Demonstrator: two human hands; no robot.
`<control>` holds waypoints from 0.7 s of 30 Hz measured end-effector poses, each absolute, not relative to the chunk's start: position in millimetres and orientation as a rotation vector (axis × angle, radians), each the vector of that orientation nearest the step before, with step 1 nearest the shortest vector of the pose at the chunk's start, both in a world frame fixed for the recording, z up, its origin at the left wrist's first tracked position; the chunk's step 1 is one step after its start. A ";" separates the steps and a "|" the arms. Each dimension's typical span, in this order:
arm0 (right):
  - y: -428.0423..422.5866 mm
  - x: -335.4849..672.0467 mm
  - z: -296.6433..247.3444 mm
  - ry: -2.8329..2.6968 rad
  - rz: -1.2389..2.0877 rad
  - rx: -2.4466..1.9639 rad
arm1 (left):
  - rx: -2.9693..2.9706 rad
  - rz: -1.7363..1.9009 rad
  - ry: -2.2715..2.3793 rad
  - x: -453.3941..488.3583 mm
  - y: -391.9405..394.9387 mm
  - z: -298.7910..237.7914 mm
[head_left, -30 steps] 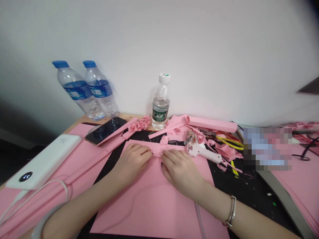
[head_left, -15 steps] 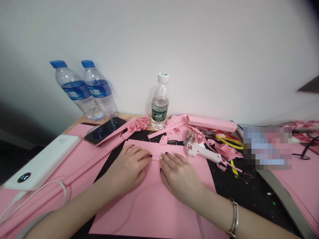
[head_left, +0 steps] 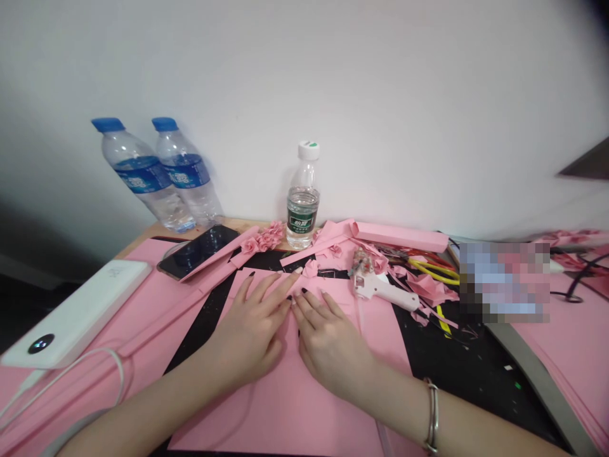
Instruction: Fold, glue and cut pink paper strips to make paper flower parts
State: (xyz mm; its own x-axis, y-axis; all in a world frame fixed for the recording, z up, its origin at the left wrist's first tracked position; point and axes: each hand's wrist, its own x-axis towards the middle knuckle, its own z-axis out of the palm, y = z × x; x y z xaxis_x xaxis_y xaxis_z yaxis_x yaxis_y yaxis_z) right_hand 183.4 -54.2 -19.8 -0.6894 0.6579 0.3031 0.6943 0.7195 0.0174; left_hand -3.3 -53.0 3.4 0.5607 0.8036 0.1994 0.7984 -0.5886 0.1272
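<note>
My left hand (head_left: pixel 250 327) and my right hand (head_left: pixel 328 343) lie side by side on a large pink paper sheet (head_left: pixel 290 419), fingers spread and fingertips almost meeting. Under the fingertips, the sheet's far edge shows a raised fold (head_left: pixel 290 298). Neither hand grips anything. A small pink paper rose (head_left: pixel 310 268) sits just beyond my fingertips, and a white hot glue gun (head_left: pixel 383 292) lies to the right of my right hand.
A black cutting mat (head_left: pixel 442 349) lies under the sheet, with pink scraps and yellow-handled scissors (head_left: pixel 431 271) at the back right. Along the wall stand several water bottles (head_left: pixel 302 203). A phone (head_left: pixel 197 252) and white power bank (head_left: pixel 76 314) lie left. Something blurred (head_left: pixel 504 282) covers part of the right.
My fingers have spread apart and slid slightly along the fold, and both hands now sit a little closer together. The view has shifted slightly.
</note>
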 end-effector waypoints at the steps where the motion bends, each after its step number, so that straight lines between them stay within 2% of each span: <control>1: -54.2 183.1 -19.0 -2.654 -0.182 -1.070 | 2.742 0.365 1.425 -3.9 -52.9 3.7; 14: -63.4 209.0 -13.7 -2.585 -0.253 -1.148 | 2.731 0.275 1.478 -7.9 -51.3 6.7; 21: -48.4 256.0 17.1 -2.326 -0.036 -1.204 | 2.762 0.252 1.446 0.3 -42.5 16.0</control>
